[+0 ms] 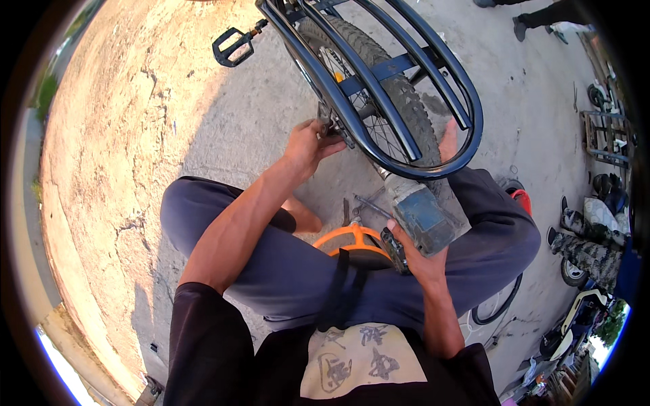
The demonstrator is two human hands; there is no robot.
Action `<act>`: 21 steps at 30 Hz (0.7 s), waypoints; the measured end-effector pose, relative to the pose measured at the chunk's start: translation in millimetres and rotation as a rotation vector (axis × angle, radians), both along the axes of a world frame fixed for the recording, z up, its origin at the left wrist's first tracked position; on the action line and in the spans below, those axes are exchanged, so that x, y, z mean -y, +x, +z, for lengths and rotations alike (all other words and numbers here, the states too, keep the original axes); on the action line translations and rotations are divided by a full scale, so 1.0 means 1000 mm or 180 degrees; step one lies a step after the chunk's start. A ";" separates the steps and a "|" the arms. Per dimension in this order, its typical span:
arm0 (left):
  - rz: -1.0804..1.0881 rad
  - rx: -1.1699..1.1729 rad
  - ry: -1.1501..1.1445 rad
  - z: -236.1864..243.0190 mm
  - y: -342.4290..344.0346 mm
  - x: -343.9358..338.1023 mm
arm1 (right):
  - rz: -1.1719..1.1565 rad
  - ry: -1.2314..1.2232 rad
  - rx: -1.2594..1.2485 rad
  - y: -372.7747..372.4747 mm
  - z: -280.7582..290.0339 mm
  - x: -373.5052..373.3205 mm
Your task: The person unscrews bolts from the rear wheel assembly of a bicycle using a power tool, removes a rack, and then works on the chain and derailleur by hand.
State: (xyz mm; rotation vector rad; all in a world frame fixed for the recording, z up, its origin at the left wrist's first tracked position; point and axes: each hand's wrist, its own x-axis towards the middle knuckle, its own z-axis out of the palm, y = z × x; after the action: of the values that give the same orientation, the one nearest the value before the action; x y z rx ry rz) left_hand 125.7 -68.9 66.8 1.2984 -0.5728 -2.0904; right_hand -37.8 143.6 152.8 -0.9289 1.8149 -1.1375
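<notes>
A bicycle lies ahead of me with a black tubular rear rack (452,81) over a knobby rear tire (425,101). My left hand (313,145) is at the wheel's axle area, fingers curled at small metal parts partly hidden by them. My right hand (416,260) grips a worn grey power tool (421,216) with a black battery at its base; its nose points at the wheel's hub side, under the rack. A black pedal (231,47) sticks out at the upper left. Below the wheel, slim metal tools (371,206) lie near an orange frame (338,237).
My bent legs and bare feet surround the work on cracked concrete (115,169). A hose (494,317) runs at right. Motor scooters (575,318), a metal cart (606,135) and people in camouflage trousers (582,257) are at the right edge; other legs (542,17) are at the top.
</notes>
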 end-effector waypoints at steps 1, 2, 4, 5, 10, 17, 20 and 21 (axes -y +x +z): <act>0.0113 -0.0099 -0.0021 -0.005 0.003 -0.004 | -0.0073 -0.0051 -0.0014 0.002 -0.007 -0.002; 0.0223 -0.0198 -0.0043 -0.010 0.006 -0.008 | -0.0149 -0.0101 -0.0029 0.004 -0.013 -0.003; -0.0021 0.0061 -0.0289 -0.015 0.010 -0.011 | -0.0147 -0.0118 -0.0037 0.004 -0.019 -0.004; -0.0233 0.0297 -0.0530 -0.015 0.010 -0.014 | -0.0112 -0.0128 -0.0065 0.004 -0.020 -0.004; -0.0647 0.1004 -0.2531 -0.028 0.010 -0.014 | -0.0120 -0.0128 0.0069 0.007 -0.025 -0.002; -0.1197 0.1581 -0.2565 -0.011 0.010 -0.005 | 0.0003 -0.0321 0.0112 0.006 -0.027 0.001; -0.1354 0.1678 -0.2944 -0.020 0.019 0.003 | 0.0043 -0.0331 0.0078 0.007 -0.029 0.000; -0.1434 0.1566 -0.3099 -0.022 0.020 0.006 | 0.0034 -0.0339 0.0084 0.008 -0.030 0.000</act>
State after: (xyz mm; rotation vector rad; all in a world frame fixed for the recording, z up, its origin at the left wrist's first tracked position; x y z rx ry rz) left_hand 145.5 -75.1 44.4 1.0978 -1.9399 -1.3734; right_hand -29.5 143.8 122.9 -0.9791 1.7403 -1.2442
